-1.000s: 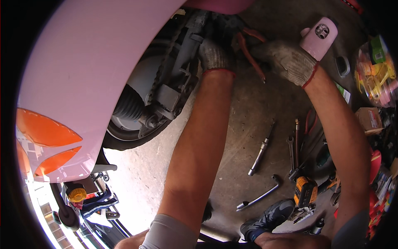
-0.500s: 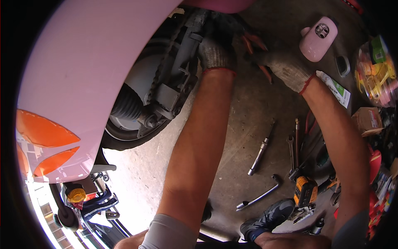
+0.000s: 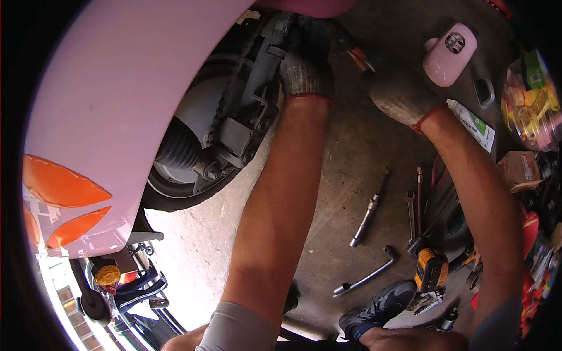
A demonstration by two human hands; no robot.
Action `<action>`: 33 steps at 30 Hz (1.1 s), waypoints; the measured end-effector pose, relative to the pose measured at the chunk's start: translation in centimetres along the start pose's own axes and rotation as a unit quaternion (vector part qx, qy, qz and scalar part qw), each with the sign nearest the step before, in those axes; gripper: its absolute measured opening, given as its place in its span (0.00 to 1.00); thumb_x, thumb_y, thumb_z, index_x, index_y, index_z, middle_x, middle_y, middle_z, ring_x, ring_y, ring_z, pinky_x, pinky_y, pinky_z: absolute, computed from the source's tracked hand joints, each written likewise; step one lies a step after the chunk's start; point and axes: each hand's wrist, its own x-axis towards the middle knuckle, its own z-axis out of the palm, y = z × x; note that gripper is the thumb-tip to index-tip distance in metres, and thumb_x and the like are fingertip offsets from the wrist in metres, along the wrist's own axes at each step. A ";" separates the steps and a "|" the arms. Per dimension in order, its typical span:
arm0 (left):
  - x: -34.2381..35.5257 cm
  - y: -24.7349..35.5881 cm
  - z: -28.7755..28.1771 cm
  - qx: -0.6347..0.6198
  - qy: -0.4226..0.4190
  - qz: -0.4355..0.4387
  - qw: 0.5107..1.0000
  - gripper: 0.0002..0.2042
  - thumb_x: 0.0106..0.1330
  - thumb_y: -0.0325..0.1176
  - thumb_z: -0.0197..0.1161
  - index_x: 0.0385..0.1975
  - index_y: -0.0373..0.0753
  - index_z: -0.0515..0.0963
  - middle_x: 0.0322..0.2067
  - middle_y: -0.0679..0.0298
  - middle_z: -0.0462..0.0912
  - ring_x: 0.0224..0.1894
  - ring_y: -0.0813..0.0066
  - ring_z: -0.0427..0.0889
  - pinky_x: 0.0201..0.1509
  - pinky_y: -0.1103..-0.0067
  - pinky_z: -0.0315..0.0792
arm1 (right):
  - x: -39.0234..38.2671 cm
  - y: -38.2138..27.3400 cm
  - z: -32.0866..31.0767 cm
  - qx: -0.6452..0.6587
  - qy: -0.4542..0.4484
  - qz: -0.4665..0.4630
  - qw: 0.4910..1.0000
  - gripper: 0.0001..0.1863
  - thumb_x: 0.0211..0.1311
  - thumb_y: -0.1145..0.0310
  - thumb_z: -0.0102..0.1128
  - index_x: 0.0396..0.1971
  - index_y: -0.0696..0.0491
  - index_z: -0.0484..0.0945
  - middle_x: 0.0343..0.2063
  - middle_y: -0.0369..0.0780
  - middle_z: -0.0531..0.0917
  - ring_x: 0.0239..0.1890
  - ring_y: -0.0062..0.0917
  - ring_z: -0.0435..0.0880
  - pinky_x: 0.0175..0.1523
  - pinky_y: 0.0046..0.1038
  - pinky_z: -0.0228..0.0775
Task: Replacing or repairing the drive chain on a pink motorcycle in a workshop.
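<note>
My left hand (image 3: 307,76), in a grey knit glove with a red cuff, reaches in beside the grey strut (image 3: 261,73) of a pink scooter (image 3: 126,76). Its fingers are lost in the dark there, so what they touch is hidden. My right hand (image 3: 404,90), gloved alike, is closed round the handles of a pair of pliers (image 3: 358,57) with orange-red grips. The pliers' dark head points up and left, toward the shadowed area by my left hand; its jaws cannot be made out. A wheel (image 3: 175,196) and a ribbed black rubber boot (image 3: 178,146) lie left of my forearm.
On the concrete floor lie a socket extension (image 3: 365,219), an angled socket wrench (image 3: 367,272), a spanner (image 3: 411,213) and a yellow-black power tool (image 3: 431,269). Farther right are a pink cover (image 3: 451,55), a clear tub (image 3: 530,108) and a small cardboard box (image 3: 520,171).
My right hand has closed farther over the pliers, whose handles were spread apart and more visible before. My left hand stays in place.
</note>
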 end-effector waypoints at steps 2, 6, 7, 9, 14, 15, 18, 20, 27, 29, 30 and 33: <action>0.1 0.2 -0.4 -0.023 0.032 0.000 0.999 0.19 0.56 0.35 0.52 0.49 0.42 0.71 0.54 0.63 0.70 0.61 0.69 0.63 0.66 0.73 0.55 | -0.1 1.3 0.1 -0.044 0.023 -0.041 0.998 0.14 0.58 0.73 0.49 0.44 0.56 0.75 0.36 0.49 0.81 0.38 0.39 0.81 0.40 0.34 0.72; 0.2 0.2 0.6 -0.006 0.053 -0.006 0.999 0.19 0.56 0.35 0.52 0.49 0.41 0.71 0.53 0.61 0.71 0.60 0.68 0.65 0.65 0.74 0.56 | 0.4 4.0 1.1 -0.257 0.136 -0.281 0.914 0.15 0.58 0.72 0.51 0.46 0.56 0.74 0.30 0.43 0.80 0.32 0.29 0.80 0.35 0.31 0.72; 0.2 -0.1 1.2 0.241 0.106 0.005 0.965 0.19 0.56 0.34 0.52 0.49 0.41 0.70 0.53 0.61 0.71 0.59 0.67 0.65 0.65 0.74 0.57 | 0.4 3.9 1.1 -0.238 0.131 -0.273 0.923 0.15 0.58 0.72 0.51 0.45 0.56 0.74 0.30 0.43 0.80 0.33 0.29 0.80 0.35 0.30 0.71; 0.0 -0.2 2.1 0.474 0.151 0.017 0.867 0.19 0.56 0.34 0.52 0.49 0.40 0.70 0.53 0.61 0.71 0.59 0.67 0.66 0.64 0.75 0.58 | 0.5 3.7 1.1 -0.199 0.122 -0.257 0.938 0.14 0.58 0.72 0.51 0.45 0.56 0.75 0.30 0.42 0.80 0.33 0.28 0.79 0.36 0.30 0.71; 0.2 0.2 2.1 0.269 0.224 -0.023 0.936 0.18 0.54 0.32 0.53 0.47 0.39 0.71 0.50 0.60 0.73 0.57 0.66 0.68 0.62 0.74 0.59 | 0.5 3.7 0.5 -0.108 0.097 -0.206 0.968 0.13 0.57 0.72 0.51 0.43 0.56 0.75 0.30 0.41 0.79 0.35 0.26 0.78 0.39 0.27 0.69; 0.2 0.2 2.1 0.271 0.223 -0.023 0.936 0.18 0.54 0.32 0.53 0.47 0.39 0.71 0.50 0.60 0.73 0.57 0.66 0.68 0.62 0.74 0.59 | 0.5 3.6 0.4 -0.088 0.092 -0.197 0.972 0.13 0.57 0.72 0.51 0.43 0.56 0.75 0.30 0.40 0.79 0.35 0.25 0.77 0.39 0.27 0.69; 0.2 0.6 1.9 -0.049 0.107 -0.042 0.992 0.18 0.53 0.32 0.54 0.46 0.40 0.72 0.50 0.59 0.73 0.57 0.65 0.68 0.62 0.74 0.59 | 0.5 3.5 0.1 -0.033 0.076 -0.165 0.983 0.12 0.57 0.72 0.51 0.41 0.57 0.75 0.31 0.40 0.79 0.36 0.24 0.76 0.40 0.26 0.68; 0.1 0.5 1.2 -0.050 0.092 -0.014 0.994 0.17 0.53 0.32 0.54 0.45 0.41 0.72 0.51 0.59 0.73 0.57 0.66 0.67 0.63 0.73 0.59 | 0.5 3.5 0.0 0.006 0.065 -0.144 0.987 0.12 0.57 0.73 0.51 0.41 0.57 0.76 0.31 0.39 0.79 0.37 0.23 0.76 0.41 0.25 0.67; 0.5 0.1 2.4 0.399 0.151 0.022 0.904 0.15 0.54 0.34 0.55 0.42 0.43 0.73 0.50 0.60 0.72 0.57 0.67 0.66 0.62 0.73 0.58 | -1.3 3.2 -0.3 0.137 -0.006 -0.022 0.990 0.08 0.59 0.72 0.50 0.35 0.57 0.75 0.29 0.37 0.77 0.37 0.21 0.74 0.42 0.22 0.65; 0.6 0.6 1.2 0.034 0.038 -0.029 0.998 0.14 0.55 0.34 0.54 0.41 0.43 0.72 0.48 0.60 0.72 0.57 0.67 0.66 0.62 0.74 0.59 | -3.6 2.7 -0.4 0.174 -0.047 0.050 0.982 0.07 0.61 0.71 0.48 0.31 0.58 0.73 0.26 0.36 0.75 0.35 0.20 0.73 0.40 0.22 0.65; 0.4 0.3 0.8 0.036 0.037 -0.029 0.998 0.14 0.55 0.34 0.54 0.41 0.43 0.72 0.48 0.60 0.72 0.57 0.67 0.66 0.62 0.74 0.59 | -4.7 2.4 -0.2 0.253 -0.063 0.140 0.955 0.07 0.62 0.70 0.48 0.30 0.57 0.73 0.26 0.35 0.75 0.34 0.20 0.73 0.39 0.22 0.64; -0.1 0.4 -0.6 0.034 0.065 -0.028 0.997 0.12 0.54 0.34 0.54 0.39 0.44 0.73 0.47 0.61 0.72 0.56 0.66 0.67 0.61 0.74 0.59 | -6.6 3.1 0.3 0.391 -0.084 0.322 0.858 0.09 0.64 0.69 0.47 0.29 0.57 0.73 0.25 0.34 0.74 0.33 0.19 0.72 0.37 0.23 0.63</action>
